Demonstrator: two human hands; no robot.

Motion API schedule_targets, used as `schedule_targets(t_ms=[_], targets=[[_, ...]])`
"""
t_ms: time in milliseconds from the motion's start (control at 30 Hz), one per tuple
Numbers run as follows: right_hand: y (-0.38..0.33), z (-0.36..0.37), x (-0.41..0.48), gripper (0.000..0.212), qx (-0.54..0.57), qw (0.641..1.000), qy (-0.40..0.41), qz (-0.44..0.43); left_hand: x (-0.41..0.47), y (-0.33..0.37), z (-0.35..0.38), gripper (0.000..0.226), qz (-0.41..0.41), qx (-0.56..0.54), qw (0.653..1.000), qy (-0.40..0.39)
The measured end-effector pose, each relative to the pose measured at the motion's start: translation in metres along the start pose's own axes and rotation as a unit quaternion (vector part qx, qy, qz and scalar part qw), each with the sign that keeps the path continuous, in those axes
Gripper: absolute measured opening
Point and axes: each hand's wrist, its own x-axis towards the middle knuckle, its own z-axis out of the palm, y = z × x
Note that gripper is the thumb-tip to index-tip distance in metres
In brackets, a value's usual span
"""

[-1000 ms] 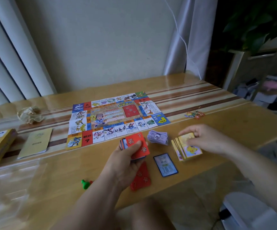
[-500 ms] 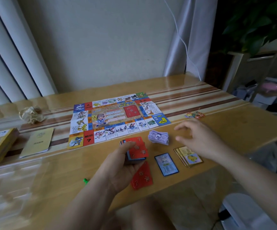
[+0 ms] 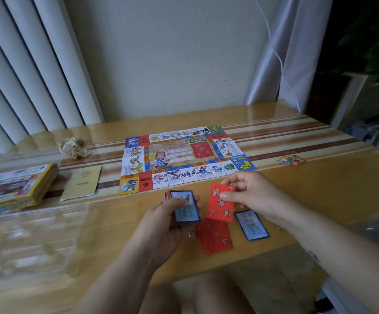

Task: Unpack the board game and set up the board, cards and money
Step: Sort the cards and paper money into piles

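The left hand (image 3: 161, 225) grips a deck of cards (image 3: 185, 206), a blue-bordered card on top. The right hand (image 3: 252, 196) pinches 1 red card (image 3: 220, 203) above the table (image 3: 320, 189), near the board (image 3: 184, 159)

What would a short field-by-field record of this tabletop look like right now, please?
left hand: grips a card deck, blue-bordered face on top
right hand: pinches one red chance card
game board: unfolded flat beyond both hands
red cards: small pile lying flat, nearest the person
blue-bordered card: lying alone, right of that pile
die: left of the pile
game box: far left
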Motion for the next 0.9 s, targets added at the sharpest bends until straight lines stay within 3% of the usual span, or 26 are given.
schedule_targets(t_ms=[167,300,367,467,567,767,900], targets=[[0.012,0.014,-0.008,0.018,-0.107,0.990,-0.092,0.015,0.002,0.011,-0.014,0.019,0.029,-0.012,0.999,0.010],[0.017,0.029,-0.015,0.022,-0.326,0.942,-0.009,-0.080,0.001,0.003,-0.011,0.017,0.023,0.012,1.000,0.002],[0.020,0.028,-0.014,0.029,-0.358,0.926,0.028,-0.115,0.002,-0.002,-0.010,0.016,0.020,0.034,0.999,0.006],[0.016,0.017,-0.010,0.020,-0.215,0.966,0.071,-0.121,0.001,-0.010,-0.003,0.019,0.015,0.073,0.997,-0.015],[0.004,0.008,-0.012,0.017,-0.026,0.997,0.040,-0.068,-0.002,-0.019,0.012,0.021,0.000,0.086,0.995,-0.055],[0.010,-0.011,-0.010,0.010,-0.052,0.997,0.057,-0.026,-0.001,-0.023,0.028,0.013,-0.050,0.048,0.996,-0.062],[0.020,-0.039,-0.009,0.010,-0.068,0.996,0.049,0.009,0.006,-0.017,0.020,0.027,-0.043,0.025,0.996,-0.076]])
